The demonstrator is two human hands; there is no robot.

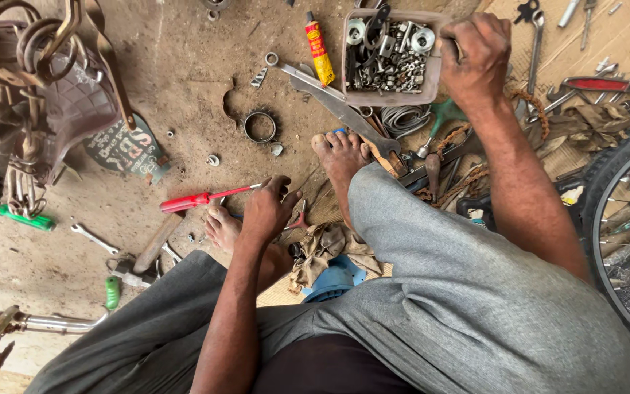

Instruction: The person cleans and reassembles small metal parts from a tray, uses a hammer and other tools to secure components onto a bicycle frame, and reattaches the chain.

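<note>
I sit low over a dirt floor in grey trousers, both bare feet out in front. My left hand (pixel 269 209) is closed around the tip end of a red-handled screwdriver (pixel 197 199), which lies pointing left near my left foot. My right hand (pixel 477 55) reaches forward and grips the right rim of a brown plastic tray (pixel 352 95) holding several nuts, bearings and metal parts. A red and yellow glue tube (pixel 319 51) lies just left of the tray. A long flat spanner (pixel 333 102) runs diagonally below the tray toward my right foot (pixel 340 157).
An upturned bicycle saddle with coil springs (pixel 45 87) stands at the left. A bicycle wheel (pixel 625 219) fills the right edge. Spanners, pliers and a chain lie at the upper right. A metal ring (pixel 259 126), a small wrench (pixel 93 238) and a rag (pixel 322 248) lie on the floor.
</note>
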